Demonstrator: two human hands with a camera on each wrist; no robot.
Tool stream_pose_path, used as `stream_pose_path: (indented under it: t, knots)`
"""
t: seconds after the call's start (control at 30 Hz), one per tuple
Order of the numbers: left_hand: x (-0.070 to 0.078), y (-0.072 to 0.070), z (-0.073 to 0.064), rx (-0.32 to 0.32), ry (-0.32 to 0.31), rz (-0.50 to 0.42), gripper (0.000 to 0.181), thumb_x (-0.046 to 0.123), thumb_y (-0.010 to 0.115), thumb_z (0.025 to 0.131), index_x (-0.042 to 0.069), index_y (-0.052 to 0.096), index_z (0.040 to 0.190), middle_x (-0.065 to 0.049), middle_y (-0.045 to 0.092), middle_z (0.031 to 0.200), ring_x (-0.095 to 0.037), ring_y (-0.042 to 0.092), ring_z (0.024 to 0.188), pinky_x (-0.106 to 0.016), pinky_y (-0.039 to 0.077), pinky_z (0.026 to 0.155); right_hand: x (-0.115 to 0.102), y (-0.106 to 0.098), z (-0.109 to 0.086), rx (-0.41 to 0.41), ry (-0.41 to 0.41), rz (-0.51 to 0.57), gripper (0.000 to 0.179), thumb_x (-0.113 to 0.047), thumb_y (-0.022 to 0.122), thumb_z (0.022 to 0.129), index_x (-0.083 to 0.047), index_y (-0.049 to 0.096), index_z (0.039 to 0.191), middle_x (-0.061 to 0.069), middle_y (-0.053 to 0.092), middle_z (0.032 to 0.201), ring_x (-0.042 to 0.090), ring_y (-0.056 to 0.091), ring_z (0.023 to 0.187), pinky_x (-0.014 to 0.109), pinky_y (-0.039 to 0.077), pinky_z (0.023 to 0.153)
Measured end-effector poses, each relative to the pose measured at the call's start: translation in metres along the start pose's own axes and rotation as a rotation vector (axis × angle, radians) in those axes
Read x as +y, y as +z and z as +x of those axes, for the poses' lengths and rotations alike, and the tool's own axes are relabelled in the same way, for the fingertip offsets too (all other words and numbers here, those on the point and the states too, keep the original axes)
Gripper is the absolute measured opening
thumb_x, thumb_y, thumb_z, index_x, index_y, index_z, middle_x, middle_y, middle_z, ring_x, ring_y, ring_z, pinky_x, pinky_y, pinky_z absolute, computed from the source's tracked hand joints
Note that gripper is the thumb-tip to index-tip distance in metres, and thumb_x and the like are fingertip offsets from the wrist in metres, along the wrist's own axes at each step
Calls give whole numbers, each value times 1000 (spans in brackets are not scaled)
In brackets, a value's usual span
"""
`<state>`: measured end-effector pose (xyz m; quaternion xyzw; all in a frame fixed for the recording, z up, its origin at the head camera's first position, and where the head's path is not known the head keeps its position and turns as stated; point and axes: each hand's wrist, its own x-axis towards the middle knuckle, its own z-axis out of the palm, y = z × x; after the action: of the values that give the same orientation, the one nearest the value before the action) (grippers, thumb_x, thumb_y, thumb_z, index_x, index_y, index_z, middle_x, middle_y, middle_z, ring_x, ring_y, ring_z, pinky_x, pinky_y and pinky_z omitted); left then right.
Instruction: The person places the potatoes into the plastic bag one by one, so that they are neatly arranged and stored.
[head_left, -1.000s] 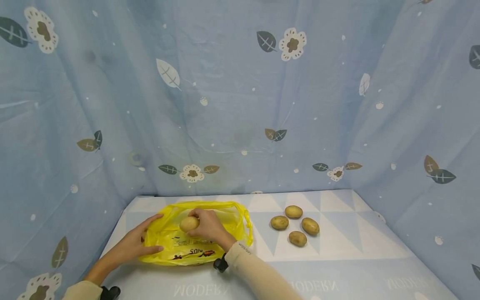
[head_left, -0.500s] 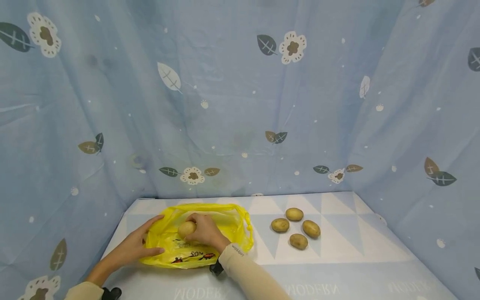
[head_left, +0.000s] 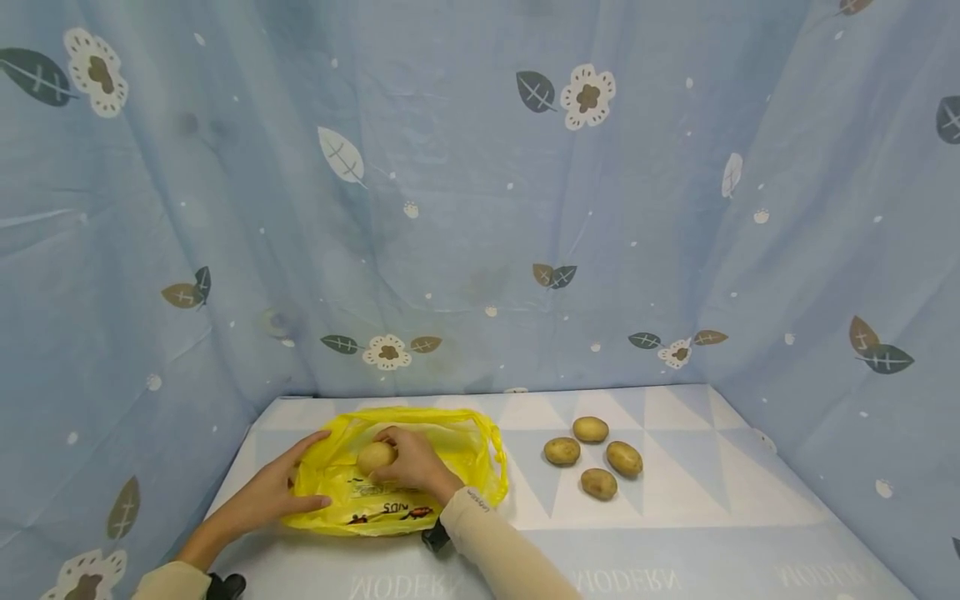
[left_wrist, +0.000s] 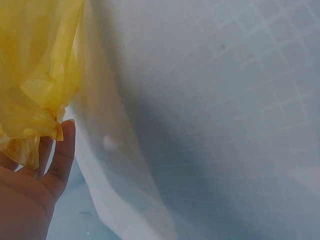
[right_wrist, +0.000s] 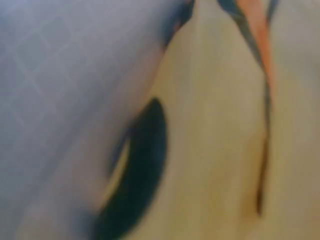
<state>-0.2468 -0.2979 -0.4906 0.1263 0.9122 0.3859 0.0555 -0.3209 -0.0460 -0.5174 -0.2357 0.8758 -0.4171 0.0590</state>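
Note:
A yellow plastic bag (head_left: 337, 508) lies on the table with its mouth spread wide. My left hand (head_left: 266, 496) holds the bag's left end, thumb on the near side and index finger along the far rim. In the left wrist view, bunched yellow plastic (left_wrist: 37, 90) lies against that hand's fingers (left_wrist: 62, 155). My right hand (head_left: 411, 461) reaches into the bag's mouth and grips a potato (head_left: 375, 457). The right wrist view shows only the bag's printed side (right_wrist: 215, 130), blurred and close up.
Several potatoes (head_left: 600, 483) sit in a loose group on the table, right of the bag. Blue patterned fabric (head_left: 480, 250) hangs behind the table and along both sides. The tabletop (head_left: 675, 517) carries a triangle print.
My right hand has shifted slightly left and lower in the bag with the potato, then stayed nearly still. The left hand keeps its place. The head view has tilted slightly.

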Motion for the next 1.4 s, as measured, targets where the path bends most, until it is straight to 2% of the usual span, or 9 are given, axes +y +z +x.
stream_pose_path:
  t: [0.23, 0.4, 0.57, 0.73, 0.83, 1.07, 1.23, 1.4]
  knots:
    - [-5, 1, 1, 8, -11, 0, 104, 43, 86, 83, 17, 25, 163, -28, 24, 164, -53, 26, 146, -73, 27, 109, -6, -17, -5, -26, -32, -1, 50, -24, 89, 83, -17, 68, 128, -1, 69, 118, 10, 63, 97, 25, 53, 83]
    - [-5, -1, 2, 12, 0, 16, 103, 44, 86, 83, 16, 26, 163, -29, 27, 163, -53, 29, 145, -73, 27, 108, -18, -36, -15, -52, -101, 50, 48, -26, 85, 87, -14, 68, 130, 3, 70, 119, 15, 65, 99, 24, 53, 81]
    - [-3, -4, 4, 9, -8, 14, 104, 44, 86, 83, 16, 26, 163, -28, 26, 163, -52, 30, 145, -73, 28, 108, -23, -56, -20, -20, -177, 67, 46, -29, 83, 90, -16, 67, 131, 5, 70, 124, 16, 66, 101, 23, 53, 81]
    - [-4, -3, 4, 0, -31, -3, 105, 43, 87, 82, 16, 26, 163, -29, 25, 163, -53, 31, 144, -73, 31, 107, -23, -76, -28, 5, -195, 103, 50, -31, 82, 90, -13, 65, 134, 6, 69, 124, 13, 66, 99, 23, 54, 80]
    - [-5, -4, 3, -4, -30, 3, 105, 43, 87, 82, 18, 25, 163, -29, 25, 164, -53, 31, 144, -73, 32, 106, -22, -89, -34, 11, -191, 113, 50, -31, 82, 91, -13, 65, 134, 8, 68, 124, 11, 65, 98, 24, 55, 80]
    - [-2, -5, 3, -20, -29, 1, 105, 43, 86, 83, 17, 24, 163, -29, 24, 164, -54, 30, 144, -74, 32, 105, -13, -117, -50, 50, -200, 59, 45, -27, 81, 92, -17, 65, 133, 9, 69, 119, 27, 67, 104, 24, 55, 83]
    - [-3, -4, 2, -22, -19, 1, 103, 42, 86, 83, 17, 25, 163, -29, 25, 163, -52, 35, 141, -71, 38, 102, 0, -134, -62, 91, -179, 40, 44, -29, 81, 92, -23, 66, 132, 5, 70, 118, 21, 67, 102, 26, 55, 84]
    - [-4, -3, 1, -15, -10, 2, 102, 41, 86, 84, 18, 25, 163, -29, 24, 163, -52, 35, 141, -70, 40, 101, 16, -151, -74, 132, -179, 25, 42, -28, 81, 92, -22, 66, 131, 5, 70, 117, 14, 65, 99, 28, 55, 84]
